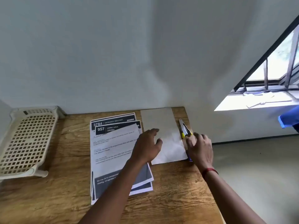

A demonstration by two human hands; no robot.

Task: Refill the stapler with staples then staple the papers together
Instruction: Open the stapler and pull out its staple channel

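Stapler [184, 128] lies at the rt edge of the wooden table [169, 191], pointing away from you: white top, yellow bit at mid-length, blue end poking out under your right hand [200, 148].

Head view: your rt fingers sit over the stapler's near half and are blurred, so can't tell if they grip it or only touch it. Your left hand [146, 145] is spread and relaxed, holding nothing, over the spot where the printed papers [113, 149] meet the blank sheet [159, 122]. The printed papers are a fanned stack mid-table, w/ headers "3784" and "957" showing. The blank sheet lies just beside them on the rt, its rt edge by the stapler. A cream perforated basket [27, 139] sits far left, well apart. There's a red thread [210, 170] on your rt wrist and a window [278, 62] upper rt.
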